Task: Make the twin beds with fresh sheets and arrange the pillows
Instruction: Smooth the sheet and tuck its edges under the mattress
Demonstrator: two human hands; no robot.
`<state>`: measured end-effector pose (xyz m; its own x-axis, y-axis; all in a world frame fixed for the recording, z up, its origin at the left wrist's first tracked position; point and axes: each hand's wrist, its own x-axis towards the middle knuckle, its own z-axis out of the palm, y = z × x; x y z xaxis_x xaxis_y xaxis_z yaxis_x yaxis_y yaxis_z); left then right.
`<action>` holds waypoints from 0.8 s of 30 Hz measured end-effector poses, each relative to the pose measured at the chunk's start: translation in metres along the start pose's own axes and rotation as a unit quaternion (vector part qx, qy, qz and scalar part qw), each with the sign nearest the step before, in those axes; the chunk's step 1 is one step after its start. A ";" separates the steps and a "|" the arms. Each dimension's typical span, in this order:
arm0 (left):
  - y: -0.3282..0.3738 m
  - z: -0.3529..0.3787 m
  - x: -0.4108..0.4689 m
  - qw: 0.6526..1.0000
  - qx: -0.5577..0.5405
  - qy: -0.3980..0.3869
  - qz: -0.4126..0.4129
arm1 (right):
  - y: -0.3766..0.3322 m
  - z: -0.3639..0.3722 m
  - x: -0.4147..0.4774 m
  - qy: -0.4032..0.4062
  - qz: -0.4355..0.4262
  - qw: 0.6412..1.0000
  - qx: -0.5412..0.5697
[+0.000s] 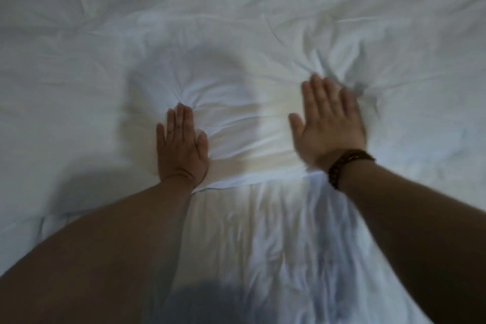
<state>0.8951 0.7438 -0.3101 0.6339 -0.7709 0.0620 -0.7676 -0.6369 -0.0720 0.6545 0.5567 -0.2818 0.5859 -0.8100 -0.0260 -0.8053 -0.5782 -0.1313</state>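
The left hand (181, 147) lies palm-down on the white sheet (249, 21), its fingers (181, 119) straight and close together, thumb out to the side, holding nothing and pressing flat on the cloth. Just past those fingertips the fabric gathers into a small knot of creases (189, 97) that fan away from them, and a rounded shadow (189, 68) falls on the bedding beyond. The right hand (328, 126) is also open and palm-down, fingers extended and slightly spread, with nothing in its grasp. It is motion-blurred, so whether it rests on the sheet or skims just above it cannot be told. Ahead of and to the outer side of its fingertips the sheet bunches into deeper wrinkles. A dark beaded bracelet (344, 166) circles the right wrist, behind the fingers. Between the two hands the sheet lies in soft folds, and near the heels of both palms a cloth edge (252, 181) runs across from one wrist to the other. On the wrist side of that edge a second white layer (263, 244) stretches back between the bare forearms, streaked with fine wrinkles. The sheet reaches out of view on every side of the fingers, rumpled well beyond them.
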 end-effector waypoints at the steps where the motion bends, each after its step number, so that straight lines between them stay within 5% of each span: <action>1: 0.001 0.000 0.000 1.000 0.003 -0.001 0.001 | 0.026 -0.007 0.003 -0.002 0.022 1.000 -0.006; 5: 0.004 -0.010 0.000 1.000 0.011 -0.021 -0.014 | 0.076 -0.017 0.002 -0.032 0.071 0.997 -0.008; 9: 0.085 -0.033 0.007 0.988 -0.047 -0.051 -0.139 | 0.069 -0.007 0.001 -0.025 0.080 0.996 -0.007; 14: 0.259 -0.044 -0.011 0.991 -0.094 -0.026 0.086 | 0.076 -0.007 0.001 -0.019 0.071 0.997 0.014; 19: 0.252 -0.018 -0.017 0.995 -0.061 0.006 0.082 | 0.122 -0.019 -0.005 -0.028 -0.023 0.999 -0.027; 24: 0.260 -0.017 -0.018 0.995 -0.052 0.018 0.079 | 0.276 -0.049 -0.005 -0.023 0.114 0.992 -0.053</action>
<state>0.6831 0.5922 -0.3132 0.5020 -0.8597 0.0944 -0.8643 -0.5025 0.0196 0.4248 0.3968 -0.2689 0.3888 -0.9170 -0.0893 -0.9210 -0.3895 -0.0108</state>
